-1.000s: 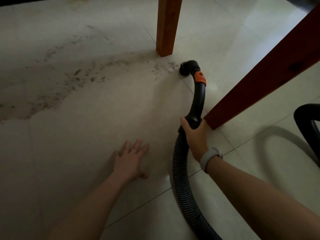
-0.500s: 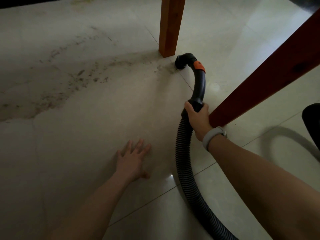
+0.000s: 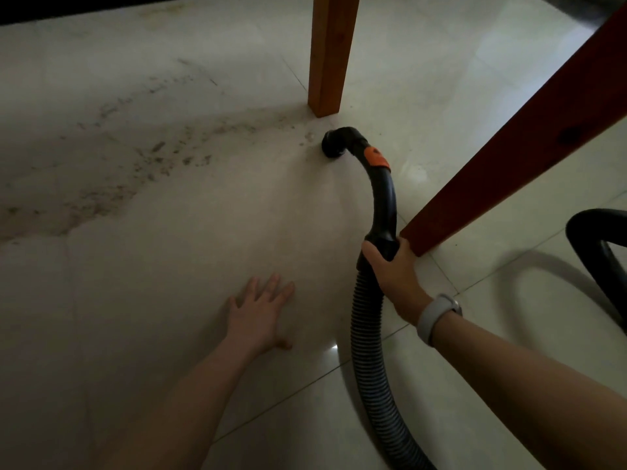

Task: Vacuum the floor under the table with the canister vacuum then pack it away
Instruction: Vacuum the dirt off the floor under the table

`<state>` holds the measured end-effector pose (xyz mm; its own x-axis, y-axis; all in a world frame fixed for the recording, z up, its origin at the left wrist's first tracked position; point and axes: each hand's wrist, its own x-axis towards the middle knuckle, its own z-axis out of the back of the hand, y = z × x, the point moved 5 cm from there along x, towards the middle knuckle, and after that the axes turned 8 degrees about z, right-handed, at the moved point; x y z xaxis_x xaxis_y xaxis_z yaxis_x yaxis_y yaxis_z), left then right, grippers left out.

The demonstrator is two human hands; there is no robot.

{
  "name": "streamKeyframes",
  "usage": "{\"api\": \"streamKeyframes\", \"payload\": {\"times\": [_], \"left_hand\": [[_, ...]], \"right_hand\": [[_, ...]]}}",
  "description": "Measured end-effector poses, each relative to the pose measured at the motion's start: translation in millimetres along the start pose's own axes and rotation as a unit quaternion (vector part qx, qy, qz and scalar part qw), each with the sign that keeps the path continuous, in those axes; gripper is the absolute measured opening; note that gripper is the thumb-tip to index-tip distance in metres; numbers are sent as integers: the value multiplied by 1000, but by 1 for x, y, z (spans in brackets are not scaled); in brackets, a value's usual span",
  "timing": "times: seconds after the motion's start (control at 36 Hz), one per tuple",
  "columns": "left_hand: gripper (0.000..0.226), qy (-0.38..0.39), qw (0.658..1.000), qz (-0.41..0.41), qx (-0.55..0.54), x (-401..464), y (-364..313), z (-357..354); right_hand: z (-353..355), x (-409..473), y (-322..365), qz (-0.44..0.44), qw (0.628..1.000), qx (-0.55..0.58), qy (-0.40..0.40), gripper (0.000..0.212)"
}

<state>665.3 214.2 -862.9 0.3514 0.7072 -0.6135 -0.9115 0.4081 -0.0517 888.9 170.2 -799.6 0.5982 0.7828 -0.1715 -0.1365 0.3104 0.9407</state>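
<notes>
My right hand (image 3: 393,276) grips the black curved vacuum handle (image 3: 385,201) where it joins the ribbed hose (image 3: 368,351). The handle has an orange slider (image 3: 374,157), and its open nozzle end (image 3: 334,145) points down at the pale tiled floor (image 3: 190,252), just below a wooden table leg (image 3: 330,56). A band of brown dirt (image 3: 112,184) stretches across the floor to the left of the nozzle. My left hand (image 3: 259,315) rests flat on the tiles with its fingers spread, left of the hose.
A second, darker wooden leg (image 3: 515,144) slants down to the floor right beside my right hand. A black loop of hose (image 3: 597,256) shows at the right edge. A dark strip (image 3: 84,8) runs along the top left.
The nozzle went up toward the upright leg half a second ago and has since drawn back toward me. My left hand has stayed flat on the floor.
</notes>
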Motion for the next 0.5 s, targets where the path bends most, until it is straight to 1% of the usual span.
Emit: {"api": "streamKeyframes", "payload": {"times": [0.08,0.14,0.19,0.31,0.36,0.44,0.5], "left_hand": [[108,4,1000,1,-5,0,0,0],[108,7,1000,3,-6,-1,0,0],[108,9,1000,6,-11,-2,0,0],[109,5,999,21,-31,-3,1,-2],[111,-1,998,35,-43,-4,5,-4],[117,-4,996,58,-65,-5,12,-7],[119,-6,996,62,-67,-4,13,-8]], "right_hand": [[-5,-8,-8,-8,1000,10,18,42],[-8,-11,-10,-8,999,12,29,43],[-11,-13,-9,2,999,8,32,43],[-15,-9,0,8,1000,7,12,42],[-18,-1,5,2,1000,7,7,43],[-24,15,15,-4,1000,24,8,38],[-29,26,22,-3,1000,13,4,38]]}}
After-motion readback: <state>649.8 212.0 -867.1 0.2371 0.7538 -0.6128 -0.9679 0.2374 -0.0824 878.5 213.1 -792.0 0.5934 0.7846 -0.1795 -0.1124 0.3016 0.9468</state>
